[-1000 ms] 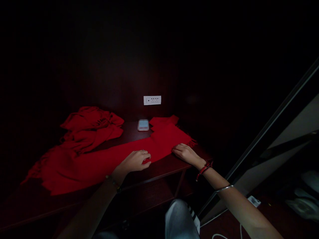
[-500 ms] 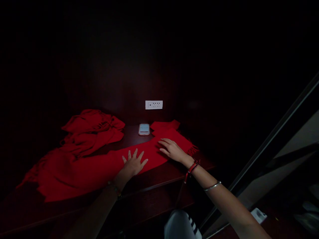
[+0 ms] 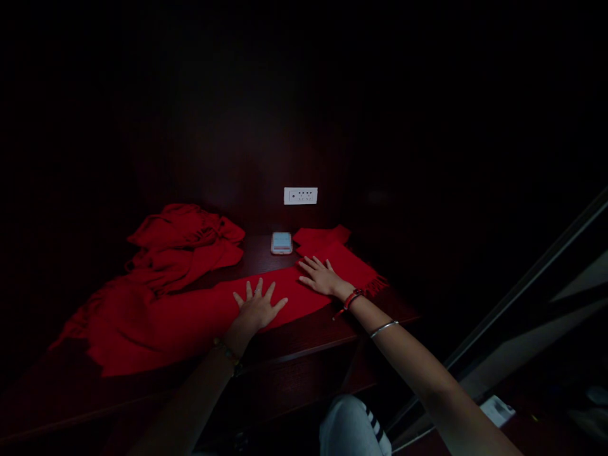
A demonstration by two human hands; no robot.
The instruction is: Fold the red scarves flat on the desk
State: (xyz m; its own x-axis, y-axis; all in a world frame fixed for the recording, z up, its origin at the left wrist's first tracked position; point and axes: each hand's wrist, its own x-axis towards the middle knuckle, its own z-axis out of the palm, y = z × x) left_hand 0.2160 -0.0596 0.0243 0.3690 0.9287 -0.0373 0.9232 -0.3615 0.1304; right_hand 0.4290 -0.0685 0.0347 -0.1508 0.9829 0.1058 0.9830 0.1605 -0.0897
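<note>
A long red scarf (image 3: 185, 322) with fringed ends lies stretched across a dark wooden shelf. My left hand (image 3: 257, 308) rests on its middle, palm down with the fingers spread. To the right, my right hand (image 3: 323, 277) lies flat on the same scarf, fingers apart, beside the part that is layered toward the back. The fringe at the right end shows just beyond my right wrist. Behind the left part of the scarf sits a crumpled heap of red fabric (image 3: 187, 237) with fringes. Whether the heap joins the scarf I cannot tell.
A small pale-blue box-like item (image 3: 282, 242) stands at the back of the shelf (image 3: 304, 339). Above it a white socket panel (image 3: 301, 196) is set in the dark back wall. My knee (image 3: 351, 427) is below the shelf's front edge. A slanted metal-edged frame (image 3: 494, 322) runs along the right.
My right hand has come down flatter on the scarf, its fingers spreading. My left hand stays spread in about the same place. The whole view has shifted slightly.
</note>
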